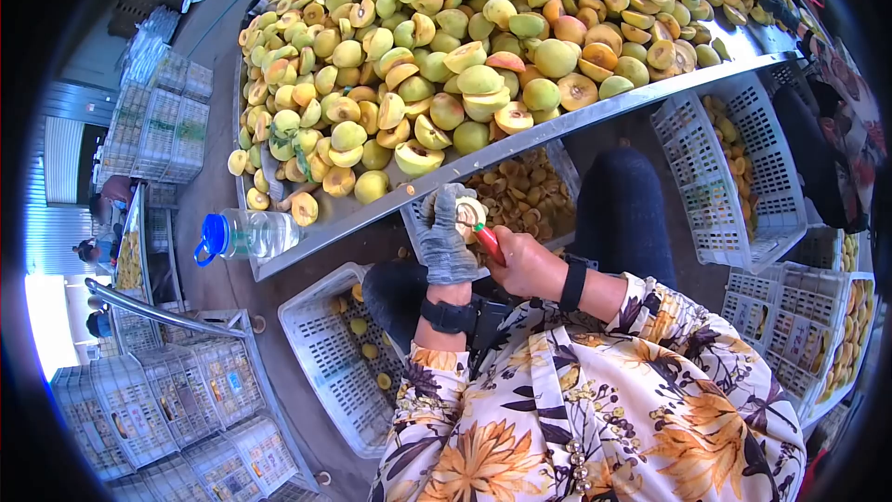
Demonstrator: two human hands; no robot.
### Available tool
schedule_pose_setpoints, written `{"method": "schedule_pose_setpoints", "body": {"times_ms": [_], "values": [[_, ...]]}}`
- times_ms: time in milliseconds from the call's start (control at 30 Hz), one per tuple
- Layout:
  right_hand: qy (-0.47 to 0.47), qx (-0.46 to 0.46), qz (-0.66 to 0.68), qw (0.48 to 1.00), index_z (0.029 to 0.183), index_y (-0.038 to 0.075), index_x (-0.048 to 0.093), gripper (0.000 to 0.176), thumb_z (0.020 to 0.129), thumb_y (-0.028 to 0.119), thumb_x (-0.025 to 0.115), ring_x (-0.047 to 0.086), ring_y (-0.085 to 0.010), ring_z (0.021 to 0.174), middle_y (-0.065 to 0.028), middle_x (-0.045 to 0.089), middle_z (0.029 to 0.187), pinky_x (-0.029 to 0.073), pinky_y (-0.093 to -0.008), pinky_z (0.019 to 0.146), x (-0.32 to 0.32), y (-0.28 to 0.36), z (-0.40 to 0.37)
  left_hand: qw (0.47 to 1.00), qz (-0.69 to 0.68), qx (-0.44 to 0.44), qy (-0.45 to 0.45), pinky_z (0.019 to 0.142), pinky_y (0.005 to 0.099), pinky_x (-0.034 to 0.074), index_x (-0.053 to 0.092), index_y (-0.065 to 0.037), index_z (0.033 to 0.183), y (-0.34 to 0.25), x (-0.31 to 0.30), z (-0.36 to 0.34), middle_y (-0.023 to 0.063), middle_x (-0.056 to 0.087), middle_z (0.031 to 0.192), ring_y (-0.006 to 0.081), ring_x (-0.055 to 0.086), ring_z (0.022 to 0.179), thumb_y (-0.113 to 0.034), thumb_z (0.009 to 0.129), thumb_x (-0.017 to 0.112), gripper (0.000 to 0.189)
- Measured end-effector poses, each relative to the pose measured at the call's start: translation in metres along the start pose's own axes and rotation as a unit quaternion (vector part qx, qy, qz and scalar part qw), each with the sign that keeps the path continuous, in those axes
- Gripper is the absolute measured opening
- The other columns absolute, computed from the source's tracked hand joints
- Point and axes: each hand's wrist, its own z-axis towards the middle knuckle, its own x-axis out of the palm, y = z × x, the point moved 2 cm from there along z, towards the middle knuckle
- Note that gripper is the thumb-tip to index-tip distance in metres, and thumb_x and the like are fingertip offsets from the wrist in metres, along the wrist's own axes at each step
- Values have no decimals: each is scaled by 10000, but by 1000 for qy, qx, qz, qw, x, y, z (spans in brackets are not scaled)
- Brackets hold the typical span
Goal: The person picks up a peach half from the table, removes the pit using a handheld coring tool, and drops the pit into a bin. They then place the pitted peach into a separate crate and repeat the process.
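Note:
My left hand (443,237), in a grey knit glove, is closed around a peach half (469,215) just below the table's metal edge. My right hand (525,265), bare, grips a red-handled tool (490,244) whose tip is in the fruit's cut face. Both wrists carry black bands, and floral sleeves cover my forearms. Above the hands a metal table (595,112) holds a big heap of whole and halved peaches (446,56).
A white crate (336,353) with a few fruit pieces stands at lower left. Another crate of pits (525,195) sits under the table edge, and crates with halves (734,177) are at right. A water bottle (246,234) lies on the table's left corner. Stacked crates stand at left.

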Motion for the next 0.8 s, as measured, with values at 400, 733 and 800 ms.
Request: {"method": "schedule_pose_setpoints", "body": {"times_ms": [400, 733, 800], "values": [[-17, -61, -20, 998, 837, -32, 438, 201, 704, 32, 574, 558, -413, 654, -248, 539, 651, 436, -439, 578, 5, 9, 10, 996, -77, -44, -12, 646, 347, 525, 543, -27, 981, -10, -7, 2, 103, 604, 861, 236, 604, 726, -324, 838, 575, 332], [-64, -3, 47, 997, 855, -35, 421, 214, 700, 20, 558, 551, -424, 652, -261, 520, 629, 430, -444, 563, 9, 6, -2, 992, 75, 98, 6, 741, 303, 494, 550, -17, 1003, -8, 6, -9, 77, 598, 928, 177, 581, 829, -348, 870, 530, 358], [-46, -8, 40, 998, 848, -36, 421, 210, 699, 24, 556, 550, -425, 651, -258, 524, 631, 433, -442, 567, 11, 3, -2, 993, 85, 86, 15, 709, 304, 502, 552, -16, 985, -12, 5, -9, 82, 601, 907, 184, 590, 796, -337, 866, 539, 343]]}}
